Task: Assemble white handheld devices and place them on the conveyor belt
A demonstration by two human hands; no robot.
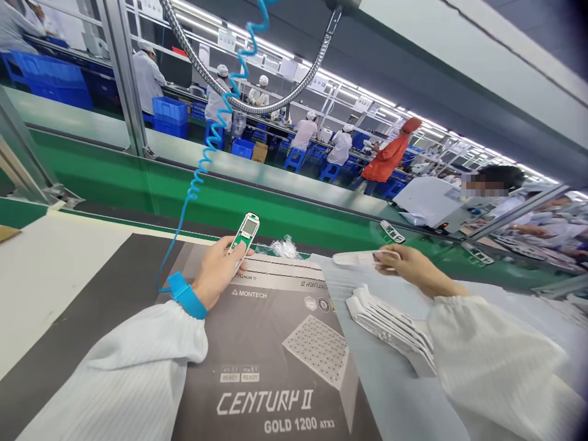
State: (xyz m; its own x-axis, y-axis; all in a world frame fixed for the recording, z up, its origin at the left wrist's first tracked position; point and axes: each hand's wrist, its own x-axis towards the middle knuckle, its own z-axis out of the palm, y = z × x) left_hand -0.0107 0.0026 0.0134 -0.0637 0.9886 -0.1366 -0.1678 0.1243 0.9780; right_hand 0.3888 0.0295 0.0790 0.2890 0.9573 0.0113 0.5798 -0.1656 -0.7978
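Observation:
My left hand point(220, 269) is closed around a white handheld device point(248, 229) with a small grey screen and a bare green circuit board. A blue wrist strap point(186, 295) with a coiled cord sits on that wrist. On the other side, my right hand point(407, 266) pinches a long white plastic shell point(353, 258), raised a little over the work surface. Below it lies a stack of similar white shells point(390, 324), partly covered by my right sleeve. Between my arms is a dark printed box point(275, 349) marked Century II.
Crumpled clear plastic point(285, 247) lies behind the box. Beyond runs a green conveyor belt point(271, 223) carrying several devices, one point(392, 231) near my right hand. The blue coiled cord point(214, 138) hangs from above in front of a metal flexible hose point(261, 109). People sit at benches farther back.

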